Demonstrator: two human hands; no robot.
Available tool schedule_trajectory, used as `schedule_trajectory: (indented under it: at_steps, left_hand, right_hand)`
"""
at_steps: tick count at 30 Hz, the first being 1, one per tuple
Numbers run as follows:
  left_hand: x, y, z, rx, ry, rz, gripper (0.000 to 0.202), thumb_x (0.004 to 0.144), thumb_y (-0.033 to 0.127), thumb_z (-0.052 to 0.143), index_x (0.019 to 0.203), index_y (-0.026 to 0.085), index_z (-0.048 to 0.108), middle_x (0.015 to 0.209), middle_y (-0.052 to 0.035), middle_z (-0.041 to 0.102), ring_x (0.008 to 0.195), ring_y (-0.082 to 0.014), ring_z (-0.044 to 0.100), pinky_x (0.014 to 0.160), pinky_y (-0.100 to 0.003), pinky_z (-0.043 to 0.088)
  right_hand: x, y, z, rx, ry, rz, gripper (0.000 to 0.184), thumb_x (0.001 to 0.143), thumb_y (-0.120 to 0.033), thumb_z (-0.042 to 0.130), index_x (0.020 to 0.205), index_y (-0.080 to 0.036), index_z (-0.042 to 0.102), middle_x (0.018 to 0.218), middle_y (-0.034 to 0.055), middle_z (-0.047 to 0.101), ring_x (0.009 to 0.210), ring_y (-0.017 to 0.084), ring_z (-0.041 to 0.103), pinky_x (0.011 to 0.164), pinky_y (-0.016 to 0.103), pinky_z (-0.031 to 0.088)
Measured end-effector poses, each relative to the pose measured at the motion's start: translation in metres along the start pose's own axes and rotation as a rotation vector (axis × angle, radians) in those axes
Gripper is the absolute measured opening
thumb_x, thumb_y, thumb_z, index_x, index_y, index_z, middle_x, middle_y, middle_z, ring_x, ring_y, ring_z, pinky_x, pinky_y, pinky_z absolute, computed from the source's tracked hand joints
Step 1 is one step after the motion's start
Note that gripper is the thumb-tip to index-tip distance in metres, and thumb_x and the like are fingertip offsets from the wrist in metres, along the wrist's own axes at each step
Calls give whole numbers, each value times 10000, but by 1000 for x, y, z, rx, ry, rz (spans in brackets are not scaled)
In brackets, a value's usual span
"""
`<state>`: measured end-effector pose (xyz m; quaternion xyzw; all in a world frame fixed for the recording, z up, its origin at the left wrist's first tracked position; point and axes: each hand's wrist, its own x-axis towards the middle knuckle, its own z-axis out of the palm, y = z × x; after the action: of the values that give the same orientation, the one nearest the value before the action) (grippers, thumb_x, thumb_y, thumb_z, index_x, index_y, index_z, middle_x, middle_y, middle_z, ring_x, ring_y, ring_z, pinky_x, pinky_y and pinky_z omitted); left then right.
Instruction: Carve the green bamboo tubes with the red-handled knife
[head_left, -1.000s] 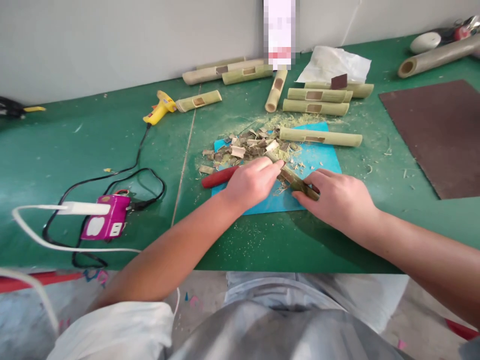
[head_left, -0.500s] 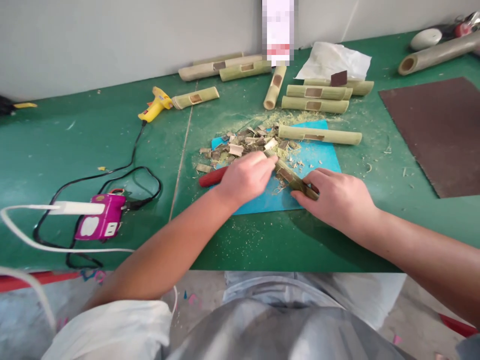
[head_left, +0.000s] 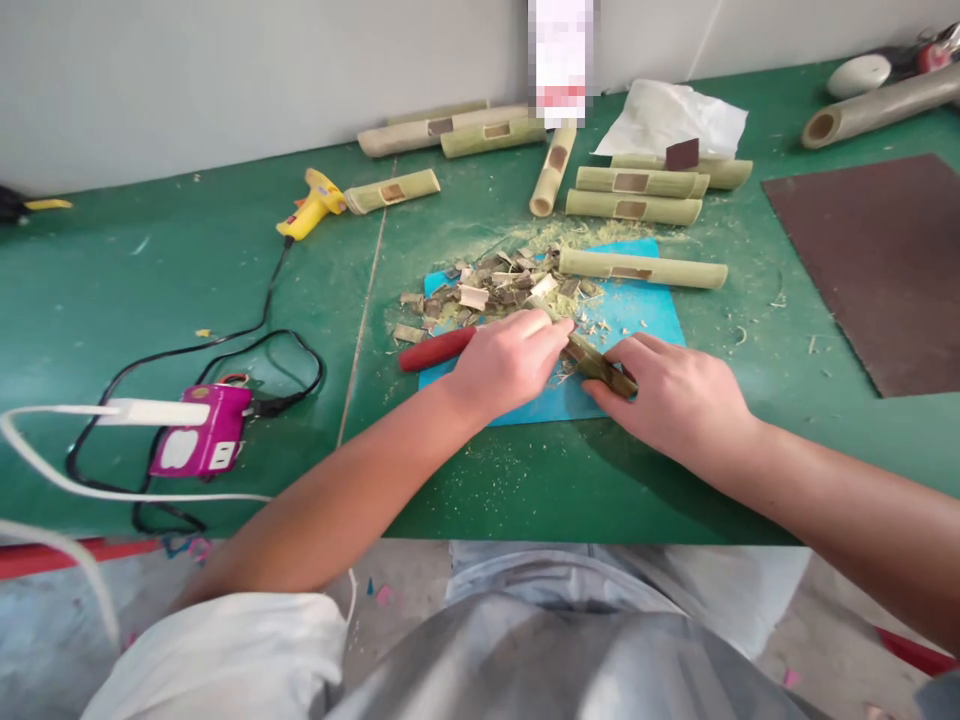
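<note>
A short green bamboo tube (head_left: 589, 358) lies slantwise over the blue sheet (head_left: 637, 330). My right hand (head_left: 675, 400) is closed around its near end, thumb below and fingers on top. Over the tube's upper part, my left hand (head_left: 514, 362) is closed with its fingers pressed together; whatever is in them is hidden. The tube's cut opening is now partly covered by those fingers. A red handle (head_left: 436, 349) sticks out to the left of my left hand, its other end hidden. Beyond lies a heap of bamboo chips and shavings (head_left: 480, 290).
Another notched bamboo tube (head_left: 675, 272) lies across the sheet's far edge. More notched tubes (head_left: 634, 207) lie behind. A yellow glue gun (head_left: 313, 208) and a purple power socket (head_left: 202, 430) with cords are left; a brown mat (head_left: 877, 270) is right.
My left hand has slid a little right and toward me along the bamboo tube, covering part of its opening. My right hand keeps its hold in about the same place.
</note>
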<state>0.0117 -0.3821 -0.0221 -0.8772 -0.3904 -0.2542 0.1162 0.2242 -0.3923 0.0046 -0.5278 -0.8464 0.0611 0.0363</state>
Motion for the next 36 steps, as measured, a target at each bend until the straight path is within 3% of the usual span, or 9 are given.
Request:
schedule_trajectory:
  at_steps: [8, 13, 20, 27, 30, 36]
  left_hand:
    - [0, -1, 0, 60, 10, 17, 273, 1032, 198, 460, 1101, 95, 704, 758, -48, 656, 699, -149, 624, 619, -264, 476]
    - [-1, -15, 2, 77, 9, -146, 316, 1048, 217, 428, 1064, 103, 723, 786, -68, 678, 707, -152, 636, 655, -274, 511]
    - [7, -13, 2, 32, 170, -100, 251, 1015, 201, 524, 1103, 87, 730, 824, -62, 722, 742, -139, 671, 707, -247, 553]
    - [5, -23, 8, 19, 101, -134, 242, 1010, 198, 525, 1084, 105, 736, 858, -67, 741, 768, -150, 693, 721, -254, 566]
    - [4, -14, 8, -9, 94, -132, 246, 1010, 188, 521, 1081, 84, 732, 836, -73, 725, 747, -152, 680, 701, -259, 557]
    - [4, 8, 4, -46, 18, 7, 277, 1037, 202, 464, 1115, 94, 707, 743, -41, 650, 686, -132, 620, 636, -239, 509]
  right_hand:
    - [1, 3, 0, 40, -3, -43, 225, 896, -374, 605, 811, -165, 614, 821, 52, 644, 703, 157, 556, 590, 294, 275]
    - [1, 4, 1, 71, 65, -78, 224, 901, -351, 608, 789, -158, 619, 784, 58, 630, 674, 153, 533, 601, 292, 302]
    - [3, 6, 1, 32, 184, -107, 248, 932, -342, 578, 818, -132, 645, 775, 81, 617, 696, 167, 549, 604, 296, 327]
    - [-3, 2, -1, -60, 108, -120, 247, 933, -340, 551, 951, -134, 685, 887, 99, 670, 774, 210, 610, 598, 318, 319]
    - [-3, 3, -4, 28, 26, -81, 214, 926, -315, 560, 956, -148, 689, 893, 81, 682, 752, 190, 600, 614, 309, 329]
    - [2, 6, -8, 97, -117, 10, 253, 912, -392, 609, 807, -165, 648, 787, 44, 650, 636, 139, 511, 595, 292, 288]
